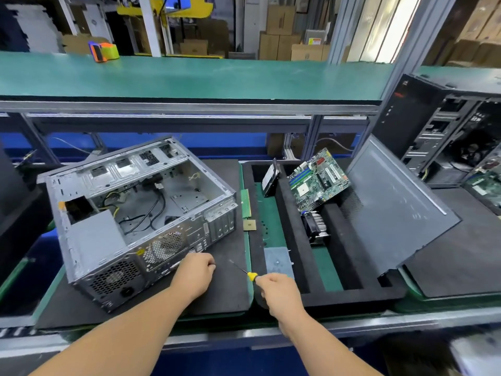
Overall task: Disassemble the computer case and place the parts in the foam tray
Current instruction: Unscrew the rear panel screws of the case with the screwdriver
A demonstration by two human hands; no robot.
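Note:
An open grey computer case (pixel 135 213) lies on its side on a black foam mat (pixel 227 289), with cables and a power supply box inside. My left hand (pixel 193 275) is curled just in front of the case's rear panel; whether it pinches something small is unclear. My right hand (pixel 279 293) grips a screwdriver (pixel 245 271) with a yellow and black handle, its tip pointing left over the mat. To the right, the black foam tray (pixel 292 240) holds a hard drive (pixel 271 177), a green motherboard (pixel 318 180), a heatsink fan (pixel 315 226) and a grey plate (pixel 279 261).
A RAM stick (pixel 246 203) and a CPU chip (pixel 249 225) lie between mat and tray. A grey side panel (pixel 393 213) leans at the tray's right. Another black computer tower (pixel 447 131) stands far right. A green shelf (pixel 189 77) with a tape dispenser (pixel 104 51) runs above.

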